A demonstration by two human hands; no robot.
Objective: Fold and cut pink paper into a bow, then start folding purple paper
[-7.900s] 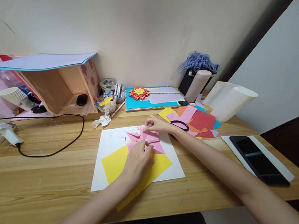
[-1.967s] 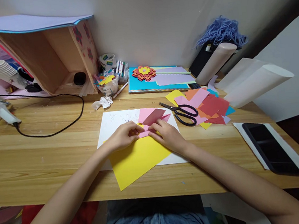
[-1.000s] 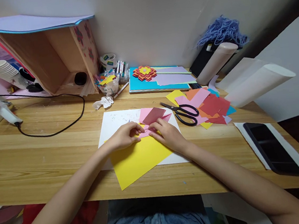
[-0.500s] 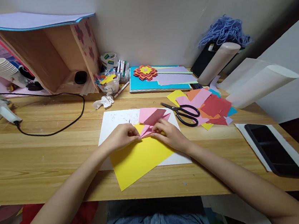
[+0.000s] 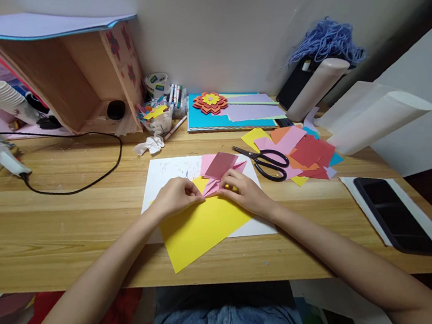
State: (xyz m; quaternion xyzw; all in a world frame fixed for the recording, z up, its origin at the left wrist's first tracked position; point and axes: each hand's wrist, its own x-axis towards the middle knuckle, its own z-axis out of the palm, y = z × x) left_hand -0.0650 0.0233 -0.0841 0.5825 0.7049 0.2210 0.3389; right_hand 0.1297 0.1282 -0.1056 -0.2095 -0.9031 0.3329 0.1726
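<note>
Pink folded paper [image 5: 221, 165] stands partly upright over a yellow sheet [image 5: 200, 231], its pleats spread between my hands. My left hand [image 5: 180, 193] pinches the near left edge of the pink paper between thumb and fingers. On the opposite side, my right hand [image 5: 239, 189] grips the near right edge, its fingertips curled over the folds. Part of the pink paper is hidden behind the right fingers. Beneath the yellow sheet lies a white sheet [image 5: 162, 172] with small ink marks.
Black-handled scissors [image 5: 271, 163] lie beside colored paper scraps [image 5: 308, 151] on the right. A phone [image 5: 395, 214] rests near the right edge. At left are a glue gun [image 5: 0, 155] and its cord. A paper flower [image 5: 210, 103] sits on blue sheets [image 5: 196, 125] at the back.
The upright pink flap has tilted slightly, showing more of its face. Both hands keep their pinch in nearly the same place. The whole view has shifted a little.
</note>
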